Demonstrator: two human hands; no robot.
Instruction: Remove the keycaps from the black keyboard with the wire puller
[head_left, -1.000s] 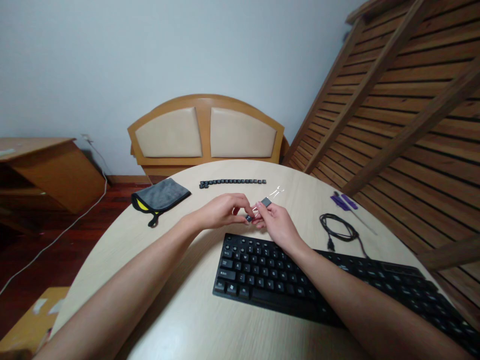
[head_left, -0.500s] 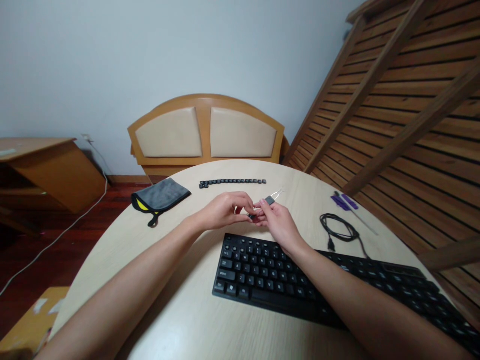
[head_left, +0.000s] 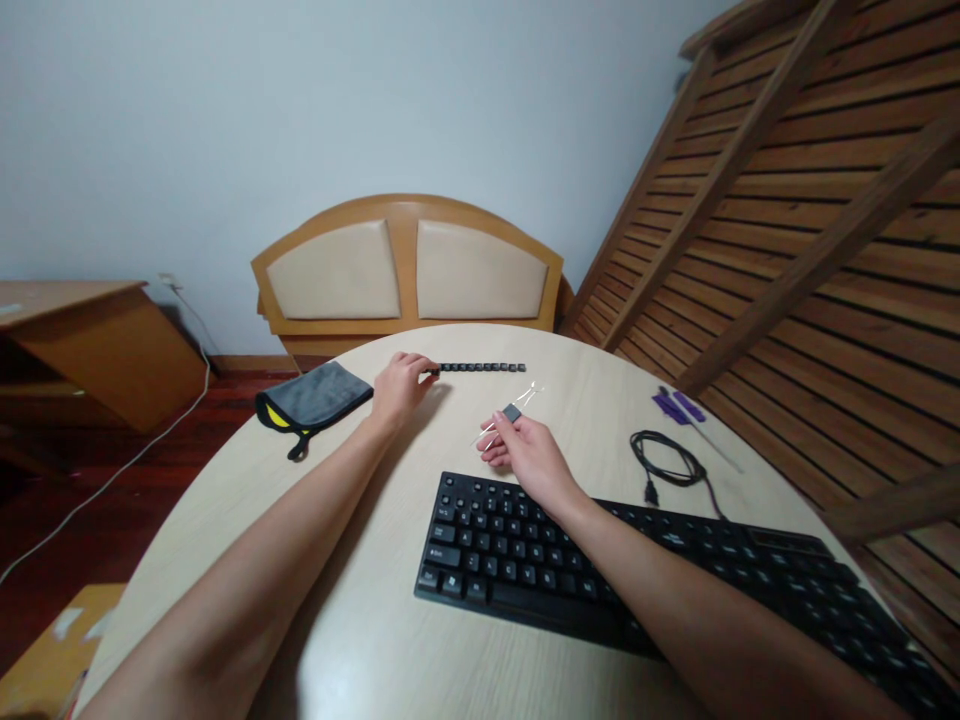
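My left hand [head_left: 401,388] is at the left end of a row of small black keycaps [head_left: 484,367] on the far part of the table. Its fingers are pinched on a black keycap [head_left: 433,372], partly hidden by the fingertips. My right hand [head_left: 529,448] is closed on a wire keycap puller [head_left: 512,411] with a dark grey grip and thin metal wires at both ends. Below that hand and forearm lies a black keyboard [head_left: 502,565], whose top row shows gaps where caps are off.
A grey cloth with black edging and a yellow underside [head_left: 319,395] lies left of my left hand. On the right are a coiled black cable [head_left: 667,460] and a purple brush-like tool [head_left: 679,407]. A wooden headboard [head_left: 409,262] stands behind the round table [head_left: 375,620].
My left hand has moved away from my right hand, forward and left to the keycap row, with a keycap. My right hand keeps the puller and has shifted slightly left and down.
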